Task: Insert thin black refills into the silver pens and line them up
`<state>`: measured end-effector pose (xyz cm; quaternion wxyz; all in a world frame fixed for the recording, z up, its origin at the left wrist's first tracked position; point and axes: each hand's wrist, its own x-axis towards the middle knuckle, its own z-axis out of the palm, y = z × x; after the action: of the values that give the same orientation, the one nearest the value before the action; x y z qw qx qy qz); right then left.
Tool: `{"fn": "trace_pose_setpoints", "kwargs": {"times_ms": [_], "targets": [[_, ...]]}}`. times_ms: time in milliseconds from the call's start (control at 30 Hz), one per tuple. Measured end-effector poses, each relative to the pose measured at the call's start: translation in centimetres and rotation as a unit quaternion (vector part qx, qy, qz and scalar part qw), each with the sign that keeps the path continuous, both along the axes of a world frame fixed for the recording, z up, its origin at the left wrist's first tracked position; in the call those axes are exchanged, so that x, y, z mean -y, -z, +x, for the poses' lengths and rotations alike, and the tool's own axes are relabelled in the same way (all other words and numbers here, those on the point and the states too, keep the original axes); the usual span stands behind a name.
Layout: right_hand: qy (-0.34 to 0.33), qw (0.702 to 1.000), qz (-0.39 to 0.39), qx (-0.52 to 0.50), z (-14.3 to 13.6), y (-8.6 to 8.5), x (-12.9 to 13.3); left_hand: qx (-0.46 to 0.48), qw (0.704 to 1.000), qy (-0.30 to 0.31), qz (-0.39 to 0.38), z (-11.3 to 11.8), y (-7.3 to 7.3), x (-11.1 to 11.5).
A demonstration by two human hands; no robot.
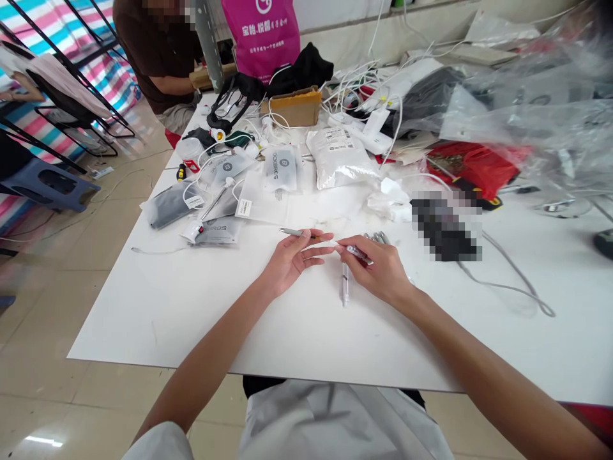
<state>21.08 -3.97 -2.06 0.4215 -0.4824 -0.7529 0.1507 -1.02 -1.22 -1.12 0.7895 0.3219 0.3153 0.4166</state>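
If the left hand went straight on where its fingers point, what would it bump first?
The left hand would most likely meet the right hand, whose fingertips lie just ahead of its own. Whether they touch is hard to tell from this view.

White worktop above shiny beige floor tiles; at left, blue stool, black chair, striped cloth; behind, pale wall.
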Motion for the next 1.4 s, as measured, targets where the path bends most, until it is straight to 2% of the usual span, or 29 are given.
{"fn": "trace_pose_setpoints", "kwargs": {"times_ms": [233, 367, 667, 933, 1200, 1400], "targets": [[-0.012, 1.000, 0.007, 0.019, 0.6, 0.5, -0.6, 0.003, 1.000, -0.007, 0.010, 0.0, 0.3, -0.3], [-0.004, 1.000, 0.002, 0.002, 0.5, 0.0, -0.6, 0.021, 0.999, -0.028, -0.009, 0.0, 0.4, -0.4], [0.083, 0.992, -0.002, -0.099, 0.4, -1.9, -0.4, 0.084, 0.990, -0.096, -0.061, -0.7, 0.2, -1.0], [0.023, 0.997, -0.006, -0.077, 0.0, -1.7, -0.2, 0.056, 0.996, -0.054, -0.032, -0.3, 0.0, -0.4], [-0.010, 0.999, 0.047, -0.022, 0.0, -1.1, -0.2, 0.028, 0.999, -0.029, -0.002, -0.2, 0.1, -0.4], [-0.056, 0.997, 0.052, -0.008, 0.1, -1.1, -0.2, 0.019, 1.000, -0.008, 0.015, -0.1, 0.2, -0.3]]}}
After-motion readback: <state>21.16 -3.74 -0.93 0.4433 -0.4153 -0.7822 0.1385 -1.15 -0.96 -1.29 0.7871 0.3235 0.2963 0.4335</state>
